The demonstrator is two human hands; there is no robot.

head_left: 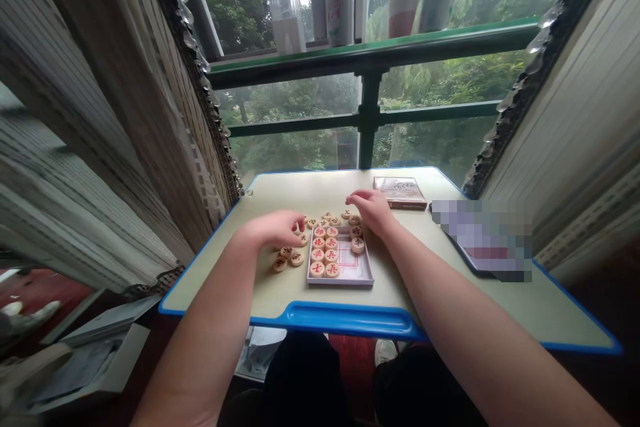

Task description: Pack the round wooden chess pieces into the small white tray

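Note:
My left hand [281, 228] hovers over the left group of wooden xiangqi pieces [297, 258], its thumb and fingers apart around a piece [303, 239]; whether it touches that piece I cannot tell. At the far right corner of the shallow white box [341, 282], my right hand [371, 208] has loosely bent fingers, apart from the thumb side, with nothing visible in them. Close below it lie loose pieces [346, 213]. Inside the box, red-marked pieces [331, 255] fill two columns at the left. Two dark-marked pieces [357, 245] sit at its upper right.
The table [225, 273] has a blue edge and a blue front groove [350, 317]. A flat printed box [400, 192] lies at the back right, beside a partly blurred phone-like slab [475, 240]. Cans [341, 13] and cups stand on the green window rail; curtains flank both sides.

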